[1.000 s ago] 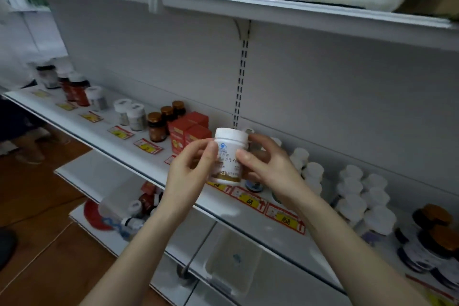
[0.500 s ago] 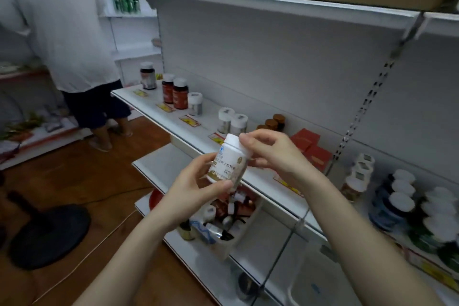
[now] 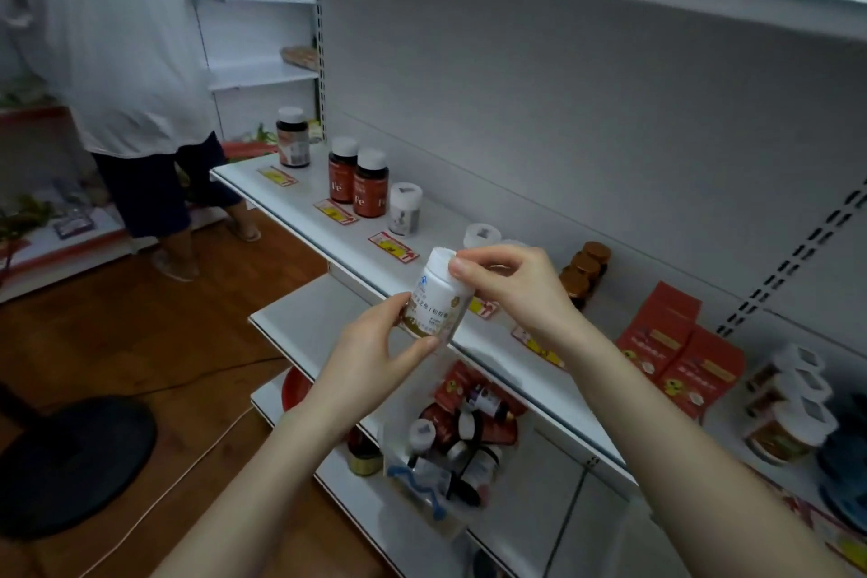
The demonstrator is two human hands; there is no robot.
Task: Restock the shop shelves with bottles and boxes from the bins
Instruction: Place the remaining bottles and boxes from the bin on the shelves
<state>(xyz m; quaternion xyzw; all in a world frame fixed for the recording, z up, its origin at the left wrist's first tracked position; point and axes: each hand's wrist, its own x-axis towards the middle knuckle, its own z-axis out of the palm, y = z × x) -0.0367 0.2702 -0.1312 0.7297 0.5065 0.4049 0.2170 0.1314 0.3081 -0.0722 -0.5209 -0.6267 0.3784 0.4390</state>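
Note:
I hold a white bottle [image 3: 436, 296] with a white cap and a gold-edged label, tilted, in front of the middle shelf [image 3: 338, 202]. My left hand [image 3: 375, 357] grips its lower body from below. My right hand [image 3: 511, 286] pinches its cap end from the right. On the shelf stand two dark red bottles [image 3: 359, 183], a white bottle [image 3: 406, 209], another white-capped bottle [image 3: 481, 236] behind my hands, small amber jars [image 3: 584, 270] and red boxes [image 3: 675, 343]. A clear bin [image 3: 450, 446] of mixed bottles and boxes sits on the lower shelf beneath my hands.
A person in a white shirt [image 3: 117, 38] stands bent over at the far left. A black round fan base [image 3: 70, 465] and a cable lie on the wooden floor. White-lidded jars [image 3: 788, 408] fill the shelf at right. Price tags [image 3: 393, 246] line the shelf edge.
The view has swung left along the shelf. The bottle has tilted from upright, both hands still holding it, and the person at left has come into view.

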